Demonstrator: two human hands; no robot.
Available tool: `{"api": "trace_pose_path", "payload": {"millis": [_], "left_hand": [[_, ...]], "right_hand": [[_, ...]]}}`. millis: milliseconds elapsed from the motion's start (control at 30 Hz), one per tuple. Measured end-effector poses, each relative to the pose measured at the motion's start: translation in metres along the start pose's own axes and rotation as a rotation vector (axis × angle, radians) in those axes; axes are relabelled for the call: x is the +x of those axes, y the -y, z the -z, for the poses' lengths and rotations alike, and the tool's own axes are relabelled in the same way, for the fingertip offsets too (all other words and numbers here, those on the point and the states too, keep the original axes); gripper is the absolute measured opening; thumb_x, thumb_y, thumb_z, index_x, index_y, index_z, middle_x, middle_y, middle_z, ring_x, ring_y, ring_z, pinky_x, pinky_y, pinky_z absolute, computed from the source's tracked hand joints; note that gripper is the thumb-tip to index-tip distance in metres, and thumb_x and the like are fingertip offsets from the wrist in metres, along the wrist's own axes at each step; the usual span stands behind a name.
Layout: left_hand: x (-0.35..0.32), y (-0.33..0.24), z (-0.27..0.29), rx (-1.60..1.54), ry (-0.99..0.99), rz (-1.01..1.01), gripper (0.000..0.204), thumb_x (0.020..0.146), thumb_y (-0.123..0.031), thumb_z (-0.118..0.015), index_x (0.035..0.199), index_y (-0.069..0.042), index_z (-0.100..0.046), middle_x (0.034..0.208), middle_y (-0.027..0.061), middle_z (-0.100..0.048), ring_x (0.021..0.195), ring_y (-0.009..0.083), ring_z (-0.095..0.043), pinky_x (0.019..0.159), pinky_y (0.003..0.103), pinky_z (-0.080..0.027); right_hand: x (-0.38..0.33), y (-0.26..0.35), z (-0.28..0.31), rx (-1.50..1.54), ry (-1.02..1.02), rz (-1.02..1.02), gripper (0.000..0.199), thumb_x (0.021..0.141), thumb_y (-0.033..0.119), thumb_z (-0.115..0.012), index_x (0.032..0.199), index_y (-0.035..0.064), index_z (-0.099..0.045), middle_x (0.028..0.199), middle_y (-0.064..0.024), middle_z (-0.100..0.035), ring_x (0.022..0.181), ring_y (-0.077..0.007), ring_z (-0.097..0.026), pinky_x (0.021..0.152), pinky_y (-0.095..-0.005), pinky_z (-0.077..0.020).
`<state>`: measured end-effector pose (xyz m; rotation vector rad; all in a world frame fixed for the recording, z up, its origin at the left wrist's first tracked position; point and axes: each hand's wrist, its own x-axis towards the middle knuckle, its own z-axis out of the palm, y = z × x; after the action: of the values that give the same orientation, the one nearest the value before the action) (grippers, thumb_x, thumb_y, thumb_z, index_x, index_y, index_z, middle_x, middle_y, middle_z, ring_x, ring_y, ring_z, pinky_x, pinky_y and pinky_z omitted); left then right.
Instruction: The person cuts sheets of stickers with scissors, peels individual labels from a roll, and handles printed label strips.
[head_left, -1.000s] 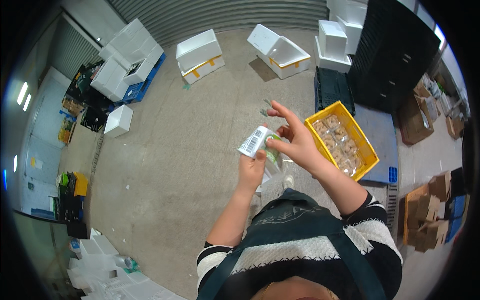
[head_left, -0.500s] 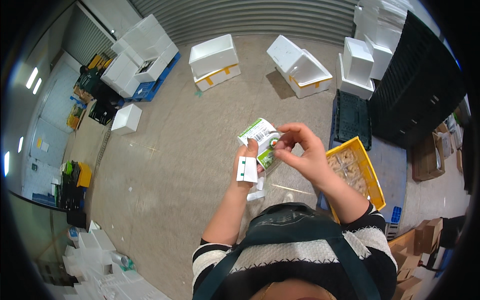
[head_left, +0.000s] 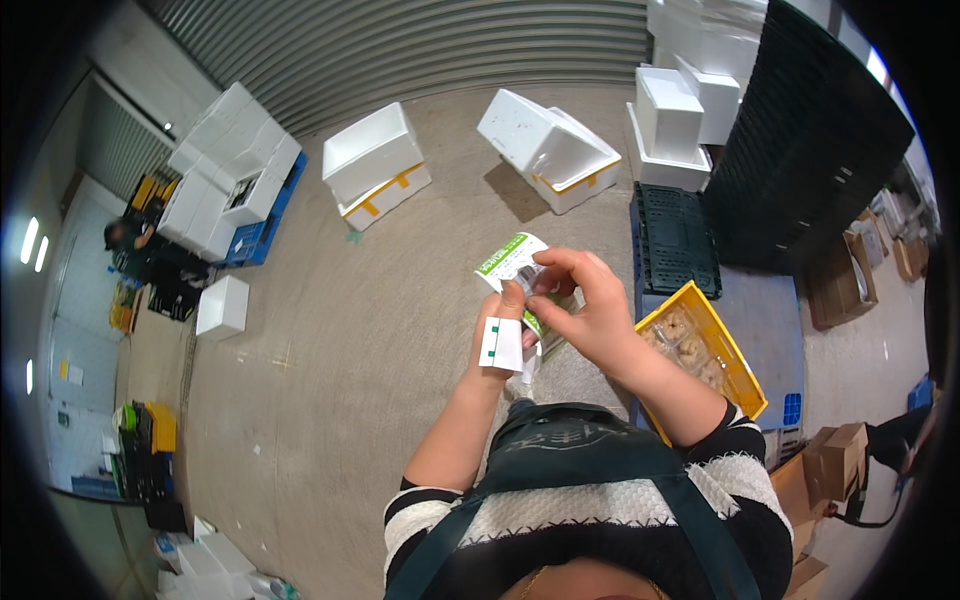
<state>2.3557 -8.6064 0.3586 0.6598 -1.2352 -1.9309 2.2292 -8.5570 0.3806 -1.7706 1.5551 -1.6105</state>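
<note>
Concrete floor point(head_left: 330, 350) fills the frame, white foam boxes point(head_left: 375, 165) along the top and a yellow crate point(head_left: 745, 385) at right. At centre, we pinch a clear packet with a green-and-white label point(head_left: 512, 262) between our left hand point(head_left: 503, 325) and right hand point(head_left: 585, 305). A white tag point(head_left: 500, 345) hangs under our left fingers; the packet's contents are hidden.

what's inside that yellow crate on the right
The yellow crate holds pale brownish lumpy pieces, kind unclear. The right hand and forearm cover its near corner.
</note>
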Motion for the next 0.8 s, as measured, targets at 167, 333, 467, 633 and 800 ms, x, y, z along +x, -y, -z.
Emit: {"api": "trace_pose_path", "payload": {"millis": [167,333,467,633,800], "left_hand": [[0.044,-0.006,0.010,0.100,0.023,-0.001,0.067,0.081,-0.061,-0.038,0.097,0.002,-0.053,0.061,-0.0030,-0.048,0.045,0.0003,-0.039,0.038,0.014,-0.028],[0.102,-0.019,0.057,-0.227,0.157,-0.030,0.056,0.084,-0.054,-0.041,0.096,-0.001,-0.052,0.066,0.0008,-0.054,0.040,0.0015,-0.040,0.034,0.014,-0.028],[0.140,-0.044,0.084,-0.318,0.207,-0.063,0.040,0.088,-0.036,-0.047,0.100,0.002,-0.047,0.069,0.0051,-0.057,0.036,0.0027,-0.039,0.031,0.015,-0.030],[0.165,-0.040,0.097,-0.261,0.210,0.031,0.041,0.088,-0.038,-0.046,0.101,0.001,-0.048,0.067,0.0027,-0.054,0.035,0.0014,-0.033,0.032,0.015,-0.025],[0.178,-0.039,0.087,-0.183,0.299,0.097,0.049,0.088,-0.044,-0.043,0.103,0.001,-0.049,0.069,0.0014,-0.054,0.037,0.0005,-0.034,0.033,0.015,-0.025]], "right_hand": [[0.039,-0.019,0.001,-0.029,-0.190,0.029,0.068,0.059,0.009,-0.073,0.121,0.0124,-0.045,0.091,-0.0080,-0.052,0.083,-0.0187,-0.054,0.069,-0.0299,-0.0442],[0.061,-0.040,-0.014,0.303,0.023,-0.288,0.085,0.067,0.007,-0.067,0.137,0.0148,-0.020,0.086,-0.0101,-0.061,0.084,-0.0166,-0.057,0.079,-0.0302,-0.0435],[0.074,-0.052,-0.023,0.329,0.117,-0.407,0.082,0.068,0.011,-0.069,0.136,0.0124,-0.024,0.109,-0.0118,-0.053,0.092,-0.0167,-0.054,0.081,-0.0306,-0.0431],[0.102,-0.071,-0.032,0.269,-0.233,-0.174,0.044,0.069,0.012,-0.068,0.111,0.0060,-0.054,0.114,-0.0096,-0.049,0.100,-0.0183,-0.050,0.083,-0.0310,-0.0410],[0.134,-0.055,-0.050,-0.022,-0.287,-0.096,0.007,0.068,0.007,-0.066,0.074,0.0041,-0.063,0.107,-0.0105,-0.054,0.101,-0.0224,-0.050,0.084,-0.0312,-0.0405]]}}
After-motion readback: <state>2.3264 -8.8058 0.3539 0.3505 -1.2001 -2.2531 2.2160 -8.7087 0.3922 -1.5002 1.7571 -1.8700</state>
